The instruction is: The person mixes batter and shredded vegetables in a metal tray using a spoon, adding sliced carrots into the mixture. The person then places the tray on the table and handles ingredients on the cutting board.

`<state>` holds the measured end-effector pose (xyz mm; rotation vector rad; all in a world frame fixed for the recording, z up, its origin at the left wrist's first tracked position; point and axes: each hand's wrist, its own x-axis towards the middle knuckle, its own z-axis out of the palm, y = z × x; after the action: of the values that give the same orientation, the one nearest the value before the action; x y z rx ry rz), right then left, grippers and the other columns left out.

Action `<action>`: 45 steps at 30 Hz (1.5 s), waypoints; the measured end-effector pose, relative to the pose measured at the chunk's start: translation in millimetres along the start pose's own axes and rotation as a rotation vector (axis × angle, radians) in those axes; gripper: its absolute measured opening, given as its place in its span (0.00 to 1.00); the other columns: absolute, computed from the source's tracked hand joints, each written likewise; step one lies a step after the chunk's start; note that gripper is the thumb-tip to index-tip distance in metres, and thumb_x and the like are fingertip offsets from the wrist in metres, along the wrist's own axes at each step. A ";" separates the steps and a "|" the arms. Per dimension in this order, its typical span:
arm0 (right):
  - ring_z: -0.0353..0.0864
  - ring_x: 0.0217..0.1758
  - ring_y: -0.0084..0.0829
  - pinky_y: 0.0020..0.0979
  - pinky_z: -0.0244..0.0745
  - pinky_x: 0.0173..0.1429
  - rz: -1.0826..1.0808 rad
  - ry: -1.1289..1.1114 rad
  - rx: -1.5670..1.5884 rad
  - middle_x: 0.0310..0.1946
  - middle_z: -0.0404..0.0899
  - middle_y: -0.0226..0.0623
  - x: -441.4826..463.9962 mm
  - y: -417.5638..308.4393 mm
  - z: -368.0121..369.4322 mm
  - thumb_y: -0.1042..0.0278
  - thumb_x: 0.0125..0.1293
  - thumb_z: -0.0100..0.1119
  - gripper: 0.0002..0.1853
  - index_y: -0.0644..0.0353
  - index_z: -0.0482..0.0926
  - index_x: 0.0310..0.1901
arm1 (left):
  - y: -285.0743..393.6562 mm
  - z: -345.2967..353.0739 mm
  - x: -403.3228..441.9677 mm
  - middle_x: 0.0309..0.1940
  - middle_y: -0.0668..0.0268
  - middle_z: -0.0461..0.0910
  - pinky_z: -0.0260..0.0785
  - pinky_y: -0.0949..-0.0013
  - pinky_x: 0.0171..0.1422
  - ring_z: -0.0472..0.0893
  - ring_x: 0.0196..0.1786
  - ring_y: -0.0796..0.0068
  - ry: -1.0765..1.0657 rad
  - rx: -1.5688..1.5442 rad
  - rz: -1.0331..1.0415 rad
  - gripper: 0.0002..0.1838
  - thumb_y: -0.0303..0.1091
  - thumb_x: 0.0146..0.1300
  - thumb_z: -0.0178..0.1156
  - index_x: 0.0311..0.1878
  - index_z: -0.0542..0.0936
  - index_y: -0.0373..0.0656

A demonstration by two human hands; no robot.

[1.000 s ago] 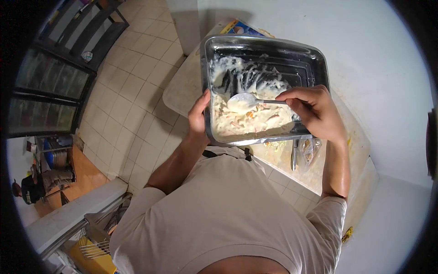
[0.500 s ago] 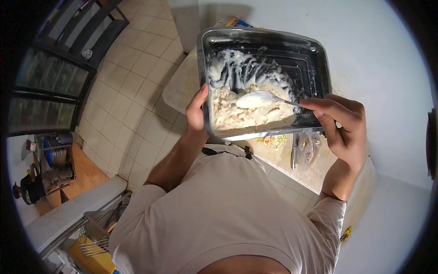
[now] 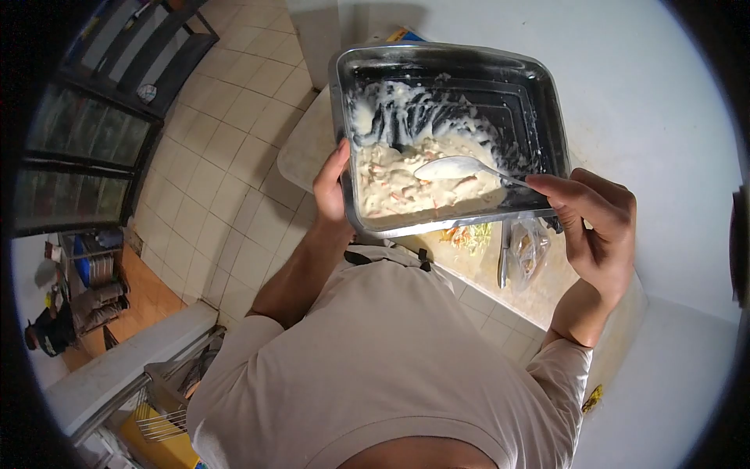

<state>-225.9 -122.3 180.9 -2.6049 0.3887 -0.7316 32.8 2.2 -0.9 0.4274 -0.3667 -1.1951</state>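
Silver metal spoon [image 3: 455,167]: handle pinched between thumb and forefinger of the right hand [image 3: 600,227], the nearer of 2. Long axis runs leftward from those fingers, bowl at the cream-coloured, chunky mixture [image 3: 391,187] in the rectangular metal tray [image 3: 469,72]. Left hand [image 3: 331,189] grips tray's left side; fingers partly hidden.

open above: far right of tray [image 3: 519,98] | obstacles: spoon [image 3: 451,166] over mixture [image 3: 394,191], raised walls all round

Rectangular metal tray [image 3: 539,102], smeared inside; creamy mixture [image 3: 394,191], orange-flecked, lies along its near side; spoon [image 3: 455,166] slants over the mixture.
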 end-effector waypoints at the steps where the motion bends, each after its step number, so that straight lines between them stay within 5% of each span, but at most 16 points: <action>1: 0.71 0.20 0.26 0.27 0.61 0.26 0.001 -0.009 0.001 0.21 0.76 0.37 0.0 -0.1 0.2 0.80 0.65 0.64 0.10 0.63 0.88 0.47 | -0.1 -0.2 0.3 0.66 0.53 0.76 0.69 0.57 0.72 0.78 0.65 0.60 -0.001 -0.001 0.000 0.29 0.48 0.77 0.44 0.71 0.69 0.37; 8: 0.73 0.22 0.27 0.26 0.65 0.28 0.010 -0.068 -0.026 0.23 0.77 0.38 -0.5 6.1 4.3 0.82 0.67 0.62 0.11 0.64 0.87 0.49 | -1.6 -10.0 2.4 0.67 0.49 0.75 0.70 0.53 0.72 0.78 0.66 0.56 -0.065 -0.076 -0.002 0.29 0.47 0.78 0.41 0.72 0.68 0.34; 11: 0.70 0.17 0.26 0.32 0.59 0.21 -0.033 0.012 -0.052 0.19 0.74 0.35 -0.4 10.8 14.2 0.84 0.58 0.66 0.14 0.60 0.88 0.45 | -2.6 -15.0 3.0 0.68 0.47 0.74 0.70 0.51 0.73 0.78 0.67 0.54 -0.121 -0.128 -0.003 0.30 0.46 0.79 0.40 0.72 0.67 0.33; 14: 0.76 0.23 0.28 0.28 0.68 0.28 0.049 -0.063 -0.023 0.23 0.79 0.39 -4.3 10.7 16.2 0.83 0.66 0.62 0.12 0.62 0.88 0.49 | -3.3 -12.2 2.3 0.67 0.48 0.75 0.70 0.52 0.73 0.78 0.67 0.55 -0.136 -0.158 0.006 0.29 0.46 0.79 0.39 0.72 0.67 0.33; 18: 0.77 0.23 0.31 0.31 0.70 0.28 0.020 -0.045 -0.033 0.23 0.79 0.39 -8.9 18.6 35.9 0.84 0.63 0.64 0.14 0.61 0.88 0.48 | -2.2 -9.1 1.3 0.66 0.49 0.76 0.71 0.54 0.72 0.79 0.65 0.57 -0.180 -0.218 0.012 0.28 0.44 0.79 0.39 0.71 0.68 0.33; 38: 0.80 0.25 0.33 0.30 0.72 0.31 0.084 0.000 -0.073 0.26 0.82 0.41 1.3 18.4 38.8 0.87 0.62 0.61 0.14 0.61 0.88 0.47 | 2.7 2.6 -1.6 0.64 0.56 0.78 0.70 0.58 0.70 0.80 0.63 0.62 -0.047 -0.062 -0.009 0.28 0.48 0.77 0.45 0.70 0.71 0.38; 45: 0.84 0.33 0.50 0.43 0.79 0.37 0.058 0.116 -0.129 0.32 0.85 0.48 55.4 41.3 60.2 0.80 0.64 0.62 0.11 0.60 0.85 0.47 | 7.1 -4.0 0.0 0.67 0.52 0.75 0.69 0.55 0.72 0.78 0.66 0.58 0.001 -0.063 -0.055 0.29 0.48 0.79 0.42 0.72 0.68 0.35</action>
<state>-153.8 -160.5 139.2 -2.6648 0.5608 -0.8669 40.5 4.9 -0.8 0.3853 -0.3176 -1.2565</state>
